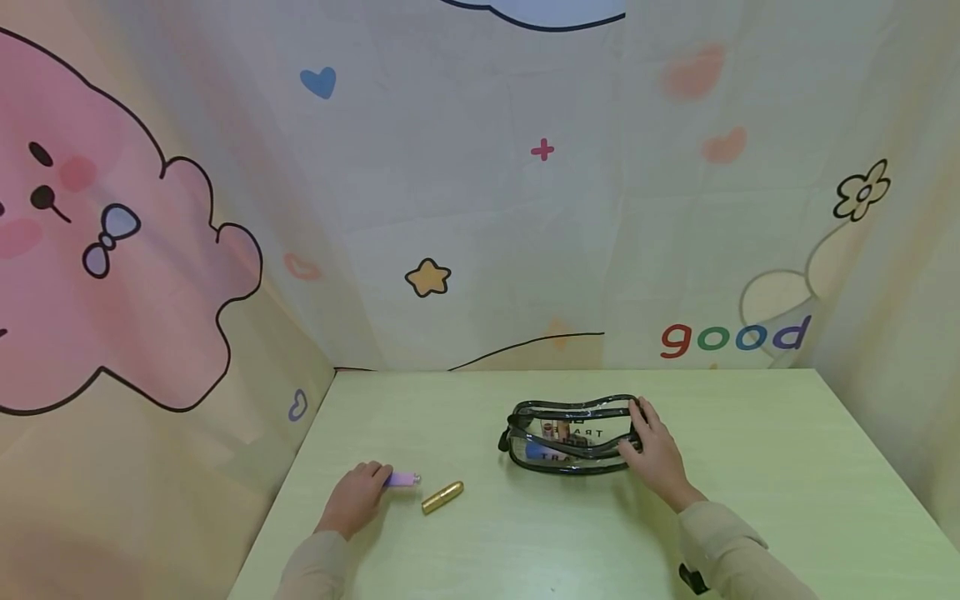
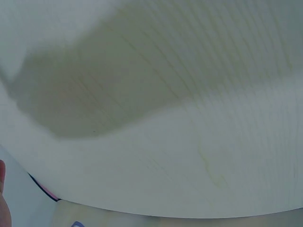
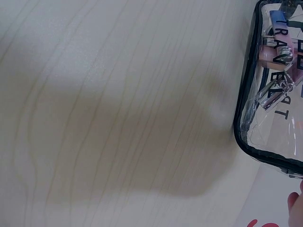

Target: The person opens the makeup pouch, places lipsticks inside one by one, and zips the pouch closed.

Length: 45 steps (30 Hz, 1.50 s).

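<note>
On the left of the table my left hand (image 1: 356,498) holds a small light-purple stick with a silvery ball tip (image 1: 403,480); its other end is hidden by the fingers. Just to the right of it lies a gold bullet-shaped tube (image 1: 442,497). My right hand (image 1: 658,454) grips the right end of a clear zip pouch with black trim (image 1: 573,471). Several small items, blue, pink and silvery, show through its printed wall (image 3: 274,97). In the left wrist view only a sliver of my left hand (image 2: 4,203) appears, without the stick.
The pale wood-grain table (image 1: 525,533) ends at a printed curtain (image 1: 480,208) behind and at the sides. A small black object (image 1: 692,578), partly hidden, shows beside the right sleeve (image 1: 723,537).
</note>
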Available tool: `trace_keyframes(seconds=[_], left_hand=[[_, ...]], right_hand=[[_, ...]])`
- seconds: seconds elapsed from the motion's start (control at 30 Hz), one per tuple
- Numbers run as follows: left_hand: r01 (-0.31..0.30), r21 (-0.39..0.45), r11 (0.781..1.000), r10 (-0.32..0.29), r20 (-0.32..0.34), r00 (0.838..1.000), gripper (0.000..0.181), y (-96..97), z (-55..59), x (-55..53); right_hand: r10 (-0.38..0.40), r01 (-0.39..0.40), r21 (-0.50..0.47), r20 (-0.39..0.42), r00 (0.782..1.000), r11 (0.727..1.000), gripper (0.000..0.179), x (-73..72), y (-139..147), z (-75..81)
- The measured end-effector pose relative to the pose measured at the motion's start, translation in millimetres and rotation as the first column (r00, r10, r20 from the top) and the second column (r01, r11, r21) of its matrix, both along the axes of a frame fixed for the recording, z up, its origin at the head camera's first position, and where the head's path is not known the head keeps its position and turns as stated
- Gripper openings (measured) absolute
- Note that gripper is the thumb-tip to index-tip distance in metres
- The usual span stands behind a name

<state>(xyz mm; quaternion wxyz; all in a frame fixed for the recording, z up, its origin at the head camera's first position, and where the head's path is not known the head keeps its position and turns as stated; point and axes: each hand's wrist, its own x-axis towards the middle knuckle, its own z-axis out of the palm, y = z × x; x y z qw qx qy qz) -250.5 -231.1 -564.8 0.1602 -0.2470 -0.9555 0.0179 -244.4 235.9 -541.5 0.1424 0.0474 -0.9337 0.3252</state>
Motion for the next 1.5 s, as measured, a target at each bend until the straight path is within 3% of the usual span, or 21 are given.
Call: trace_keyframes(seconds=[0.17, 0.3, 0.47, 0.6, 0.87, 1.2, 1.5], left_hand=[[0.044, 0.028, 0.999, -0.042, -0.068, 0.997, 0.023, 1.1, 0.7, -7.3], [0.065, 0.031, 0.997, -0.061, -0.112, 0.992, 0.023, 4.9, 9.0, -13.8], [0.074, 0.028, 0.997, -0.071, -0.097, 0.993, 0.023, 12.6, 24.1, -19.9], [0.101, 0.028, 0.994, -0.097, -0.121, 0.988, 0.024, 20.1, 33.3, -24.0], [0.172, 0.052, 0.984, -0.163, -0.147, 0.976, 0.024, 40.9, 41.2, -31.5], [0.196, 0.083, 0.977, -0.182, -0.155, 0.971, 0.024, 66.1, 53.2, -36.2], [0.238, 0.096, 0.967, -0.219, -0.173, 0.960, 0.022, 86.3, 62.7, -40.4]], right_hand=[[0.003, -0.003, -0.002, -0.013, 1.000, 1.000, 0.065, 0.4, 0.4, -0.6], [0.003, -0.003, -0.002, -0.005, 1.000, 1.000, 0.065, 0.6, 0.4, 0.3], [0.001, -0.001, 0.005, 0.006, 1.000, 1.000, 0.065, -0.5, 1.0, -0.2], [0.003, -0.003, 0.007, 0.005, 1.000, 1.000, 0.065, -0.1, 0.7, -0.6], [0.009, -0.009, 0.000, 0.002, 1.000, 1.000, 0.065, 0.8, 0.6, 0.0], [0.016, -0.020, -0.027, -0.131, 0.991, 0.999, 0.065, 3.3, -0.8, -2.4], [0.009, -0.009, -0.007, -0.027, 1.000, 1.000, 0.064, 1.9, 0.0, 0.8]])
